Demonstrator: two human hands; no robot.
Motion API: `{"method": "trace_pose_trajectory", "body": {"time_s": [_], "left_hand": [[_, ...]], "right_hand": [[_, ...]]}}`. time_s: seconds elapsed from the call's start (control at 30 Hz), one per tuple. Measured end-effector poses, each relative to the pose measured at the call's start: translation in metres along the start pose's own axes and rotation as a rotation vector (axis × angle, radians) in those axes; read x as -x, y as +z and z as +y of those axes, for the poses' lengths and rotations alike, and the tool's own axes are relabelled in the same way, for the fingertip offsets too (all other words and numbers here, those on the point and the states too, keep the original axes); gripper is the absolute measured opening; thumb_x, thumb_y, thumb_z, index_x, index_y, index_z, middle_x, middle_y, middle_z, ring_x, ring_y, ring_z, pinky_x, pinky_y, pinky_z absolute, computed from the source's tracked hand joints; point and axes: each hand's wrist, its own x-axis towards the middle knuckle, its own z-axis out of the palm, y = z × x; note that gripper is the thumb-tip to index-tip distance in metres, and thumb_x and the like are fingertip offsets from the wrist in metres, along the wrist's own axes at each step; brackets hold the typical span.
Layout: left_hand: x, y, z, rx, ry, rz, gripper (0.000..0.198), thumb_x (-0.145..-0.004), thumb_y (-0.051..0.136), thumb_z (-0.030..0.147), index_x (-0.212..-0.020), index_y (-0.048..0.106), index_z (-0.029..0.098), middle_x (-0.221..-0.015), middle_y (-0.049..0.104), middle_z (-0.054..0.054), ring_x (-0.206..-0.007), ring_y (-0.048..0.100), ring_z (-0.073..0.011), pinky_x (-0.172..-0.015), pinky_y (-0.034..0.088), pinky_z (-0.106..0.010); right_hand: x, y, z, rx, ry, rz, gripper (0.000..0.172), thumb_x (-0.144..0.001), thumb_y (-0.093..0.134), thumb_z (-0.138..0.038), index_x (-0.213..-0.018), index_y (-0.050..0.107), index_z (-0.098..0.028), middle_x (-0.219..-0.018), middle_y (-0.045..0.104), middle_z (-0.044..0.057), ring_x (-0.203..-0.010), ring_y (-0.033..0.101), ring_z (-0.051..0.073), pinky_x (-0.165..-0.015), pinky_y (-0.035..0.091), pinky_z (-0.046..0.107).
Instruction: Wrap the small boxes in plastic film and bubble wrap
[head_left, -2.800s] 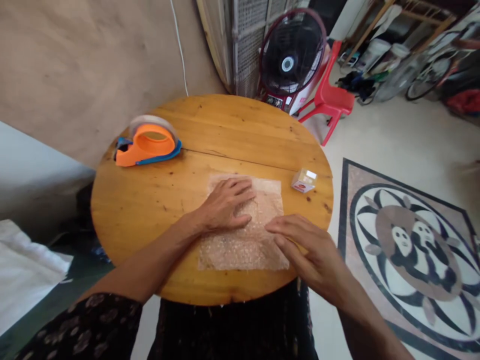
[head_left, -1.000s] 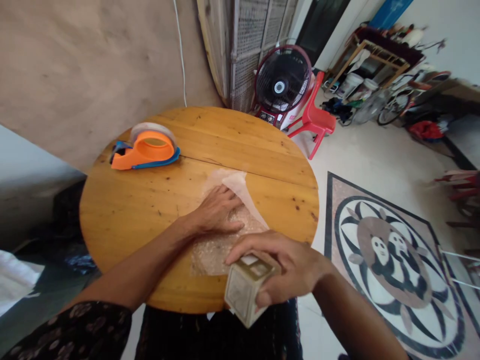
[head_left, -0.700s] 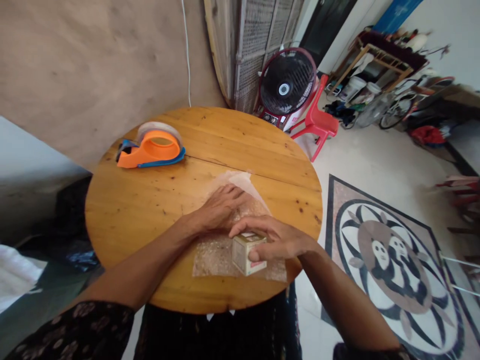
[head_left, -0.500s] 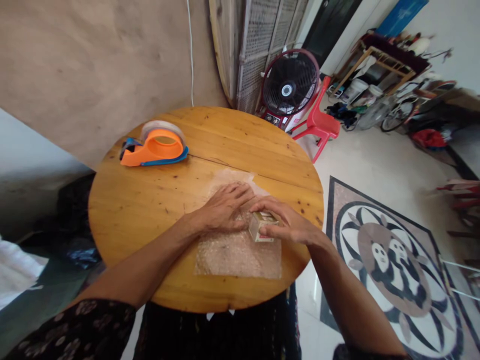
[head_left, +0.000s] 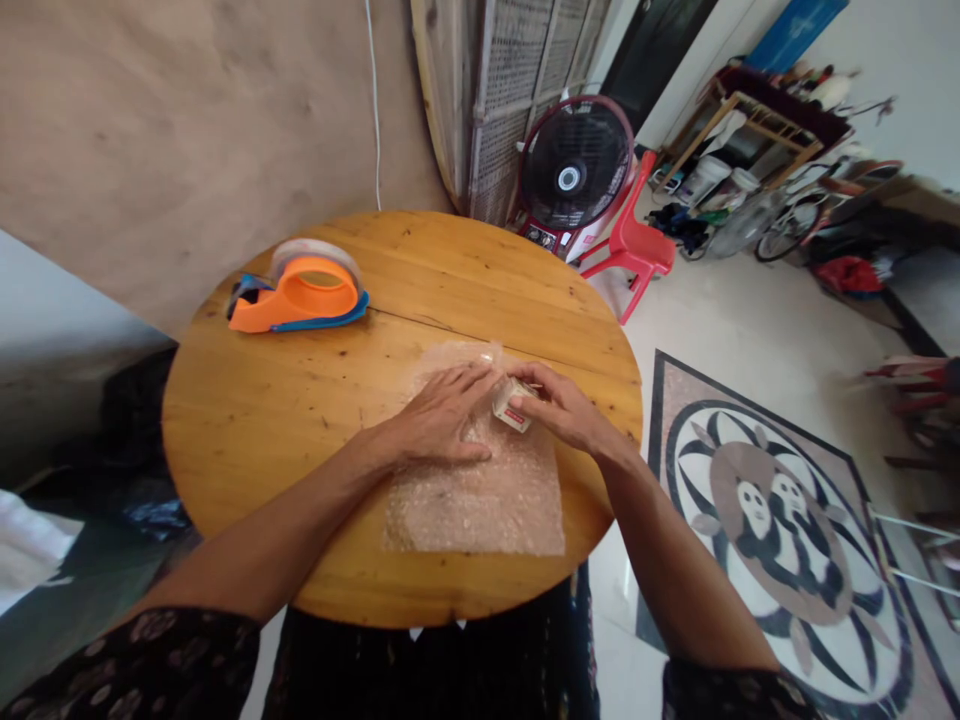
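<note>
A sheet of clear bubble wrap (head_left: 480, 510) lies on the round wooden table (head_left: 285, 420) in front of me. Flat on its left part rests my left hand (head_left: 442, 415), fingers stretched toward the far right and thumb apart. My right hand (head_left: 559, 405) grips a small pale box (head_left: 511, 408) with a red mark on its side, fingers over the far side and thumb on the near side. The box is over the wrap, close to my left fingertips; whether it touches the sheet I cannot tell.
An orange and blue tape dispenser (head_left: 300, 300) with a roll of tape stands at the table's far left. Beyond the table are a fan (head_left: 570, 170) and a red plastic chair (head_left: 637, 245). A panda-patterned floor panel (head_left: 780, 530) lies to the right.
My right hand has moved the box away from me and slightly left, turning it a little. The left hand stays flat on the wrap, its thumb now more spread.
</note>
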Motion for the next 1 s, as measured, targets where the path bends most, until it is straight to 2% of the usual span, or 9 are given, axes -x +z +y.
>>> {"method": "trace_pose_trajectory", "body": {"time_s": [0.1, 0.23, 0.4, 0.53, 0.63, 0.83, 0.9, 1.0], "left_hand": [[0.001, 0.002, -0.003, 0.029, -0.002, 0.002, 0.111, -0.074, 0.072, 0.060, -0.157, 0.013, 0.016, -0.163, 0.022, -0.022, -0.151, 0.022, -0.0374, -0.121, 0.022, -0.054], [0.001, 0.002, -0.005, 0.065, 0.022, 0.024, 0.114, -0.072, 0.073, 0.062, -0.157, 0.010, 0.017, -0.163, 0.024, -0.021, -0.151, 0.024, -0.0371, -0.121, 0.024, -0.055], [0.002, -0.001, -0.006, 0.134, 0.019, 0.043, 0.117, -0.069, 0.076, 0.060, -0.157, 0.010, 0.019, -0.162, 0.023, -0.022, -0.150, 0.025, -0.0390, -0.120, 0.025, -0.058], [0.006, -0.011, -0.005, 0.207, 0.023, 0.002, 0.118, -0.069, 0.077, 0.056, -0.157, 0.008, 0.018, -0.162, 0.023, -0.023, -0.150, 0.026, -0.0391, -0.119, 0.028, -0.057], [0.009, -0.020, -0.001, 0.242, 0.020, -0.018, 0.111, -0.071, 0.075, 0.048, -0.156, 0.010, 0.018, -0.162, 0.023, -0.022, -0.149, 0.027, -0.0377, -0.118, 0.029, -0.056], [0.007, -0.030, 0.005, 0.332, 0.083, 0.011, 0.085, -0.073, 0.071, 0.041, -0.146, 0.031, 0.021, -0.148, 0.044, -0.017, -0.136, 0.044, -0.0339, -0.111, 0.040, -0.051], [0.006, -0.032, 0.005, 0.333, 0.114, 0.004, 0.078, -0.074, 0.070, 0.039, -0.142, 0.036, 0.022, -0.142, 0.049, -0.015, -0.131, 0.048, -0.0319, -0.108, 0.042, -0.048], [0.008, -0.032, 0.002, 0.293, 0.118, -0.017, 0.077, -0.075, 0.068, 0.037, -0.143, 0.035, 0.023, -0.141, 0.050, -0.014, -0.129, 0.049, -0.0309, -0.106, 0.044, -0.046]], "right_hand": [[-0.003, 0.001, -0.003, 0.099, -0.028, -0.016, 0.046, -0.090, 0.062, -0.046, -0.128, 0.059, -0.021, -0.125, 0.066, 0.009, -0.110, 0.062, 0.023, -0.097, 0.047, 0.039], [0.000, 0.004, -0.012, 0.289, -0.026, 0.059, 0.049, -0.087, 0.067, -0.043, -0.130, 0.058, -0.021, -0.126, 0.065, 0.011, -0.110, 0.061, 0.025, -0.095, 0.048, 0.041], [0.003, 0.011, -0.019, 0.251, -0.123, -0.016, 0.049, -0.089, 0.065, -0.039, -0.134, 0.055, -0.021, -0.133, 0.061, 0.012, -0.118, 0.059, 0.025, -0.101, 0.047, 0.041], [0.001, 0.019, -0.014, 0.268, -0.160, -0.026, 0.055, -0.087, 0.068, -0.039, -0.137, 0.053, -0.023, -0.136, 0.060, 0.012, -0.124, 0.057, 0.027, -0.106, 0.044, 0.046], [0.000, 0.026, -0.008, 0.294, -0.168, -0.006, 0.062, -0.085, 0.070, -0.041, -0.141, 0.049, -0.024, -0.142, 0.057, 0.013, -0.130, 0.054, 0.029, -0.109, 0.043, 0.049], [0.003, 0.031, 0.001, 0.287, -0.200, -0.040, 0.081, -0.081, 0.073, -0.051, -0.149, 0.041, -0.021, -0.143, 0.055, 0.017, -0.130, 0.054, 0.033, -0.109, 0.042, 0.053], [0.006, 0.028, 0.003, 0.280, -0.170, -0.053, 0.081, -0.080, 0.074, -0.050, -0.149, 0.040, -0.022, -0.144, 0.054, 0.017, -0.129, 0.054, 0.033, -0.108, 0.043, 0.053], [0.011, 0.022, 0.005, 0.302, -0.120, -0.046, 0.072, -0.082, 0.073, -0.048, -0.144, 0.046, -0.023, -0.143, 0.055, 0.015, -0.129, 0.054, 0.032, -0.108, 0.043, 0.053]]}}
